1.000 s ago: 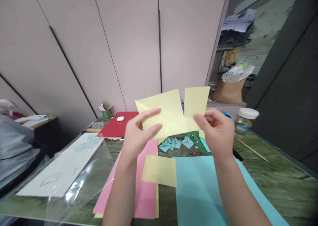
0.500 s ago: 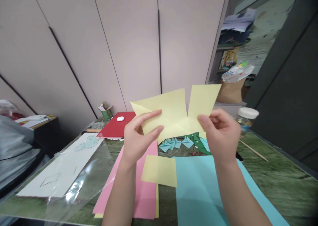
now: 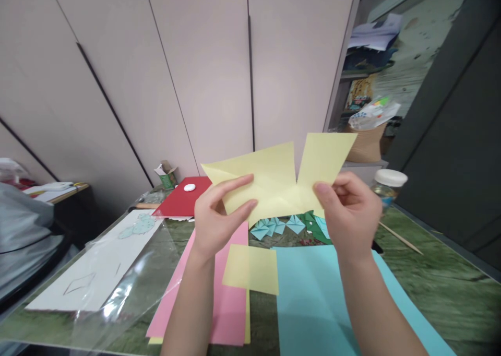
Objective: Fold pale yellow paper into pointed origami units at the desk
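Note:
Both hands hold up one sheet of yellow paper (image 3: 270, 181) above the table. A slit runs down from its top edge, and the piece to the right of it leans away, still joined below. My left hand (image 3: 219, 212) grips the left part, thumb and forefinger showing on the near face. My right hand (image 3: 350, 210) pinches the right part with the thumb in front and the fingers curled. Below lie a yellow paper square (image 3: 254, 269), pink paper (image 3: 229, 309) and a large blue sheet (image 3: 313, 298). Small folded blue papers (image 3: 276, 225) lie behind them.
Left are a white sheet with a drawing (image 3: 97, 257), clear plastic film (image 3: 129, 283) and a red sheet (image 3: 176, 202) bearing a white round object (image 3: 189, 187). A lidded jar (image 3: 387, 189) and a thin wooden stick (image 3: 401, 237) are at the right. Cabinet doors (image 3: 195, 74) stand behind.
The slit in the yellow paper has widened at the top. My right hand has moved slightly right with its part, while my left hand has barely shifted.

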Available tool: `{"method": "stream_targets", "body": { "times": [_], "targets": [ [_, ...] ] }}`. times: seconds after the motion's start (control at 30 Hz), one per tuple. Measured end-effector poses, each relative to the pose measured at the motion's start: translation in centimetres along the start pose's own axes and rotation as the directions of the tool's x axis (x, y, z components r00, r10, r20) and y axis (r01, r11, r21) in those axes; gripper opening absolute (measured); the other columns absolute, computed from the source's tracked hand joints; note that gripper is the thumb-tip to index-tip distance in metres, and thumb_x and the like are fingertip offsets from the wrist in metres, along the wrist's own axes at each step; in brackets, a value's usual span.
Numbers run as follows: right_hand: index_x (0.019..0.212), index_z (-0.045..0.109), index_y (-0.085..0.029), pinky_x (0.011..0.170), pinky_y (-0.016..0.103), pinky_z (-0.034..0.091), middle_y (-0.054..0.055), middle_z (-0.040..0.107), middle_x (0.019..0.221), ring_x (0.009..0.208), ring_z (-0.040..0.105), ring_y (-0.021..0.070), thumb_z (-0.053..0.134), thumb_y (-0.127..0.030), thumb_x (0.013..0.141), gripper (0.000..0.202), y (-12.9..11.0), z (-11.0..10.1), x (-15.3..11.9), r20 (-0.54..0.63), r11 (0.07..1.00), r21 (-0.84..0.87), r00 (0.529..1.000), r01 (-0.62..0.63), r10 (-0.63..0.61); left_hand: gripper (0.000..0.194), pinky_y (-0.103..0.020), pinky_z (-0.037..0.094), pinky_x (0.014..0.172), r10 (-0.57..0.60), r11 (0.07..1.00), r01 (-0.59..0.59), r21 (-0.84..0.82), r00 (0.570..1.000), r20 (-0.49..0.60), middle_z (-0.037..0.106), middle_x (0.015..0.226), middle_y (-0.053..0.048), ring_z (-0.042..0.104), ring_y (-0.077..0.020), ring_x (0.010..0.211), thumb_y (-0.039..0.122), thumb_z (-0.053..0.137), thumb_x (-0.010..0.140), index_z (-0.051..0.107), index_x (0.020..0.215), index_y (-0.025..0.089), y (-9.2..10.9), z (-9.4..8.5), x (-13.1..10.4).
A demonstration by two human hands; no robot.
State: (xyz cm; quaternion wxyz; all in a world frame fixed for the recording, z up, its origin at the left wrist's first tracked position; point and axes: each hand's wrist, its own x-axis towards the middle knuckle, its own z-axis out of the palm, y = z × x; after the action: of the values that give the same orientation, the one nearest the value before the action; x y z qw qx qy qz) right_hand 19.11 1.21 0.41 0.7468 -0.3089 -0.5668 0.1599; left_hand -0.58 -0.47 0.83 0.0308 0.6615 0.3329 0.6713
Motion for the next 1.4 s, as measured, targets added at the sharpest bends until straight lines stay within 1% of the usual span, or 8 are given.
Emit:
{"method": "stream_targets", "body": {
  "times": [0.07,0.13,0.3,0.4,0.53,0.7,1.07,1.4],
  "targets": [
    [0.071,0.060,-0.020,0.047,0.021,0.035,-0.003,0.054,0.059,0.052,0.046,0.0093,0.065,-0.024,0.078,0.010,0.0,-0.3,0.2,0.083,0.998,0.042,0.996,-0.040,0.036,0.035,-0.030,0.057,0.076,-0.001,1.000,0.001,-0.015,0.999,0.032,0.073,0.099,-0.001,0.067,-0.0188,0.093,0.019,0.076,0.067,0.071,0.100,0.027,-0.1,-0.3,0.1],
    [0.076,0.064,-0.021,0.054,0.022,0.043,-0.001,0.062,0.069,0.061,0.055,0.0119,0.066,-0.024,0.078,0.004,0.1,-0.8,0.6,0.254,0.988,0.097,0.963,-0.119,0.091,0.037,-0.028,0.056,0.079,-0.016,0.999,0.021,-0.046,0.994,0.105,0.073,0.100,0.000,0.067,-0.0178,0.094,0.016,0.077,0.066,0.071,0.101,0.028,-0.3,-0.7,0.2],
    [0.090,0.070,-0.022,0.069,0.027,0.051,0.003,0.070,0.087,0.078,0.064,0.0177,0.067,-0.026,0.078,0.012,0.9,-2.1,1.4,0.644,0.917,0.157,0.742,-0.368,0.187,0.038,-0.027,0.055,0.081,-0.097,0.991,0.120,-0.056,0.948,0.303,0.072,0.103,0.000,0.066,-0.0174,0.096,0.015,0.075,0.068,0.070,0.103,0.031,-0.8,-1.8,0.5],
    [0.103,0.069,-0.023,0.078,0.032,0.053,0.004,0.071,0.099,0.087,0.066,0.0214,0.067,-0.027,0.078,0.025,1.1,-2.2,1.5,0.736,0.885,0.155,0.649,-0.439,0.193,0.038,-0.027,0.055,0.081,-0.110,0.991,0.128,-0.032,0.933,0.343,0.072,0.104,0.001,0.065,-0.0170,0.096,0.016,0.075,0.069,0.070,0.103,0.032,-0.8,-2.0,0.6],
    [0.105,0.071,-0.022,0.082,0.035,0.053,0.006,0.071,0.106,0.094,0.066,0.0254,0.068,-0.028,0.077,0.029,1.1,-1.9,1.5,0.763,0.906,0.085,0.612,-0.415,0.209,0.037,-0.027,0.054,0.081,-0.124,0.991,0.135,-0.002,0.917,0.379,0.072,0.104,0.001,0.065,-0.0169,0.095,0.017,0.074,0.070,0.070,0.103,0.032,-0.5,-2.1,0.7],
    [0.103,0.072,-0.019,0.079,0.035,0.055,0.008,0.072,0.104,0.097,0.066,0.0282,0.071,-0.030,0.074,0.031,1.1,-1.9,1.4,0.763,0.917,0.001,0.593,-0.400,0.257,0.035,-0.031,0.054,0.084,-0.139,0.990,0.139,0.028,0.913,0.383,0.071,0.104,-0.001,0.065,-0.0186,0.095,0.019,0.073,0.071,0.070,0.104,0.030,-0.3,-2.0,0.7],
    [0.101,0.071,-0.018,0.075,0.036,0.057,0.008,0.073,0.099,0.089,0.069,0.0280,0.071,-0.031,0.072,0.033,0.6,-1.6,1.2,0.705,0.911,-0.024,0.639,-0.412,0.308,0.033,-0.034,0.056,0.080,-0.103,0.994,0.081,0.076,0.925,0.366,0.072,0.101,-0.005,0.067,-0.0212,0.090,0.021,0.073,0.070,0.071,0.102,0.028,-0.4,-2.2,0.8],
    [0.109,0.067,-0.017,0.075,0.034,0.057,0.009,0.072,0.104,0.094,0.068,0.0280,0.069,-0.025,0.072,0.038,0.5,-1.3,1.0,0.617,0.930,-0.013,0.729,-0.366,0.296,0.035,-0.029,0.057,0.077,-0.095,0.995,0.084,0.047,0.932,0.351,0.073,0.102,-0.003,0.067,-0.0194,0.092,0.018,0.073,0.070,0.070,0.103,0.028,0.3,-2.3,0.6]
  ]
}}
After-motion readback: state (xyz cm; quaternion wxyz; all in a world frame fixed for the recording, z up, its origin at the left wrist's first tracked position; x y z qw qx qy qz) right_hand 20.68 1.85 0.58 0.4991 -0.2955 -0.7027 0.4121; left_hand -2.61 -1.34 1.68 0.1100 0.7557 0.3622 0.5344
